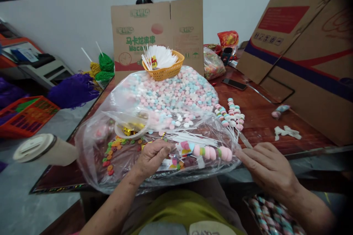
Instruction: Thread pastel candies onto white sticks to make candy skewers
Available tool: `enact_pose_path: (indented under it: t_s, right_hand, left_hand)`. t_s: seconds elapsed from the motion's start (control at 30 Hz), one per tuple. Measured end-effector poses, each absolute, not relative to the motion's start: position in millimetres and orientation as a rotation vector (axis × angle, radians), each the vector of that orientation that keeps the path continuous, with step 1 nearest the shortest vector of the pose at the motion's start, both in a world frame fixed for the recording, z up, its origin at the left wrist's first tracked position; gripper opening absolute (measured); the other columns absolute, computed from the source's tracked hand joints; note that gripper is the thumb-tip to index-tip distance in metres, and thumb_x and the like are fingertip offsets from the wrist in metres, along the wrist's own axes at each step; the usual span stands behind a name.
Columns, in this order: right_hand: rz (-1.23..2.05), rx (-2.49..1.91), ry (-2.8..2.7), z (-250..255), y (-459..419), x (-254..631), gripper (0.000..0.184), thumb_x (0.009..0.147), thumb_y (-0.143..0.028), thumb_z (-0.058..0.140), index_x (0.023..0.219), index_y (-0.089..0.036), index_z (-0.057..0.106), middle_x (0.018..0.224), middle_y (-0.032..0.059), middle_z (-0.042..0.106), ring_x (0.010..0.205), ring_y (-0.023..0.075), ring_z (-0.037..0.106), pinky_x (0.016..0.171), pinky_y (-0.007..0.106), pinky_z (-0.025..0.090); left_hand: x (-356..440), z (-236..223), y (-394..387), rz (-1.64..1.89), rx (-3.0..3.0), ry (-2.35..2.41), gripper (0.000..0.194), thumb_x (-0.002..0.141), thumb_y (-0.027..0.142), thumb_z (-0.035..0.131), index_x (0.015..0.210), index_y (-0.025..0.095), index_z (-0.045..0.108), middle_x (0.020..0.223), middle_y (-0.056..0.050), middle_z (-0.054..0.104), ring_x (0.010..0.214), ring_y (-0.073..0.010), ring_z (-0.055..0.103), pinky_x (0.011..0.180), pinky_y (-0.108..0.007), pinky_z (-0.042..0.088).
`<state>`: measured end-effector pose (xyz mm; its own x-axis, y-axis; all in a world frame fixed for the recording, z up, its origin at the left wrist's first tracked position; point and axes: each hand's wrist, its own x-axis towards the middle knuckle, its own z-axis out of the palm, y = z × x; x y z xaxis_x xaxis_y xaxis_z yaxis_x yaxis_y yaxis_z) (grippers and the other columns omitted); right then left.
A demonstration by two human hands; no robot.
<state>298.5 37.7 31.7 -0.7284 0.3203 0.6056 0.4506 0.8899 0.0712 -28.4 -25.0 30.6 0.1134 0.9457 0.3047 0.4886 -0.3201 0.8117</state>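
Observation:
A candy skewer (211,153) of pink sweets, with green rings between some of them, lies level in front of me. At its left end is a colourful printed piece, where my left hand (154,157) is closed in a pinch. A bit of gold tie (163,136) shows just above that hand. My right hand (268,169) is by the skewer's other end, its fingers folded together; what they hold is hidden. White sticks (193,137) lie behind the skewer on clear plastic. Several finished-looking candy skewers (231,114) rest beyond my right hand.
Pastel candies (176,93) are heaped on the plastic, with an orange basket (165,73) of white sticks behind. A bowl (131,126) holds gold ties. A lidded cup (45,149) stands left; a phone (234,84) and large carton (309,58) are right. Wrapped skewers (271,213) fill a container below.

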Motion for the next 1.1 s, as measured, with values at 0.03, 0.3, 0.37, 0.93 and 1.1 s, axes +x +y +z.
enact_pose_path:
  t_s: [0.03, 0.3, 0.37, 0.93, 1.1]
  right_hand:
    - [-0.281, -0.538, -2.470, 32.5, 38.0, 299.2, 0.038, 0.081, -0.007, 0.046, 0.117, -0.021, 0.049, 0.084, 0.0074, 0.067, 0.070, 0.0164, 0.054, 0.066, 0.035, 0.039]
    - [-0.103, -0.577, -2.602, 36.7, 42.5, 280.8, 0.027, 0.083, -0.007, 0.040, 0.100, -0.018, 0.057, 0.074, 0.0045, 0.064, 0.064, 0.0128, 0.054, 0.062, 0.028, 0.036]
    - [-0.067, -0.602, -2.634, 36.7, 43.1, 276.4, 0.029, 0.082, -0.007, 0.039, 0.101, -0.018, 0.058, 0.073, 0.0046, 0.063, 0.066, 0.0133, 0.055, 0.063, 0.027, 0.037]
    - [0.251, -0.439, -2.975, 22.1, 42.1, 220.4, 0.015, 0.080, -0.010, 0.048, 0.086, -0.018, 0.059, 0.070, 0.0010, 0.060, 0.060, 0.0125, 0.048, 0.056, 0.027, 0.026]
    - [0.411, -0.590, -2.960, 36.0, 46.5, 229.7, 0.020, 0.084, -0.011, 0.040, 0.075, -0.016, 0.057, 0.069, 0.0033, 0.056, 0.061, 0.0122, 0.047, 0.055, 0.025, 0.029]
  left_hand:
    - [-27.0, 32.6, -24.2, 1.096, 1.933, 1.388, 0.040, 0.089, 0.039, 0.038, 0.072, 0.014, 0.065, 0.065, -0.006, 0.064, 0.062, -0.0141, 0.056, 0.061, -0.026, 0.044]
    - [-9.9, 36.5, -16.4, 0.814, 2.400, 1.371, 0.036, 0.089, 0.038, 0.037, 0.091, 0.019, 0.066, 0.078, -0.006, 0.069, 0.068, -0.0156, 0.058, 0.068, -0.027, 0.041]
    - [-7.9, 35.5, -16.0, 0.748, 2.399, 1.402, 0.043, 0.079, 0.053, 0.049, 0.103, 0.019, 0.064, 0.086, -0.008, 0.069, 0.074, -0.0187, 0.059, 0.071, -0.029, 0.042]
    - [15.2, 30.5, -9.7, 0.396, 1.822, 1.284, 0.092, 0.050, 0.045, 0.078, 0.129, 0.017, 0.040, 0.094, -0.006, 0.065, 0.080, -0.0222, 0.059, 0.063, -0.026, 0.044]
    - [-16.2, 40.4, -20.5, 0.092, 1.892, 1.415, 0.048, 0.060, 0.046, 0.070, 0.098, 0.019, 0.061, 0.083, -0.003, 0.064, 0.072, -0.0203, 0.058, 0.057, -0.024, 0.040]
